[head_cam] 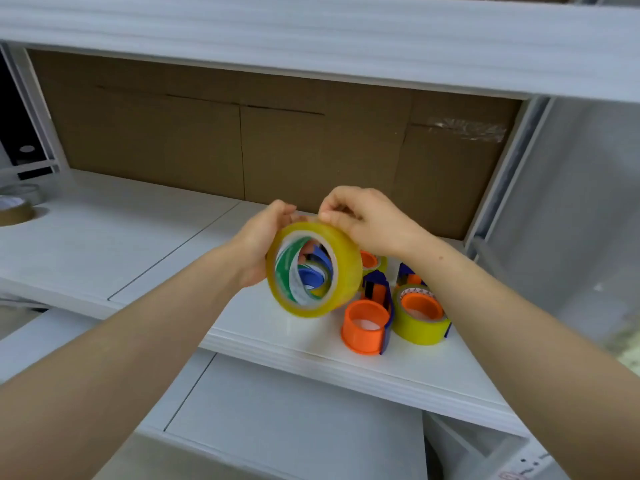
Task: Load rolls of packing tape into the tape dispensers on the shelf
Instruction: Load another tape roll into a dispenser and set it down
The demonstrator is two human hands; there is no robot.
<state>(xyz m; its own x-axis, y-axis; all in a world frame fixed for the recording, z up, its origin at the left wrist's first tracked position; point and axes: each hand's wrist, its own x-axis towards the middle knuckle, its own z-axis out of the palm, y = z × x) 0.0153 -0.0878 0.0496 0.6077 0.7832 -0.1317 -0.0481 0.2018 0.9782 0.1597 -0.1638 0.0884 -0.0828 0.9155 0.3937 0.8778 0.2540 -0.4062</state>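
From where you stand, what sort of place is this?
Probably a packing or storage area: white shelving, flattened cardboard lining its back, and orange tape dispensers plus a yellowish tape roll.

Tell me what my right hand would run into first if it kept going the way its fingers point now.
The right hand points left, onto the top of the yellow tape roll, which it is pinching. Past that, the left hand comes next, though depth is hard to judge.

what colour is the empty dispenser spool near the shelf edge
The spool is orange; head view.
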